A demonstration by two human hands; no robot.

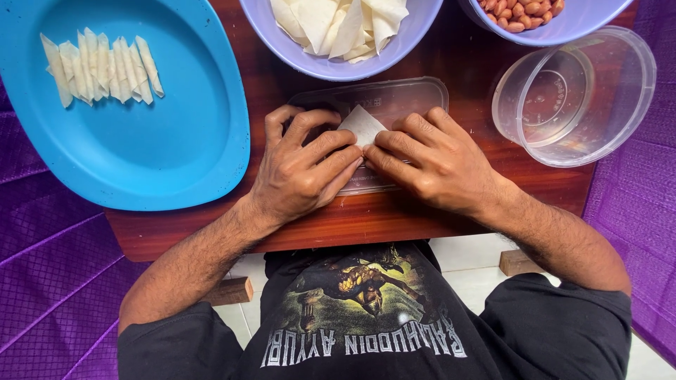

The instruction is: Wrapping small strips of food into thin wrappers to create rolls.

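Note:
My left hand (304, 165) and my right hand (431, 160) meet over a clear plastic lid (412, 95) lying flat on the dark wooden table (436, 218). Both press their fingertips on a small white pastry wrapper (361, 125), whose pointed corner sticks out beyond the fingers. The rest of the wrapper is hidden under my fingers. A blue plate (141, 155) to the left holds a row of several rolled white pastry sticks (98, 67).
A lilac bowl (317, 67) of white wrapper pieces (338, 24) sits just beyond my hands. A second lilac bowl (577, 28) with peanuts (517, 13) is at top right. A clear round tub (574, 98) stands right. Purple cloth (56, 281) flanks the table.

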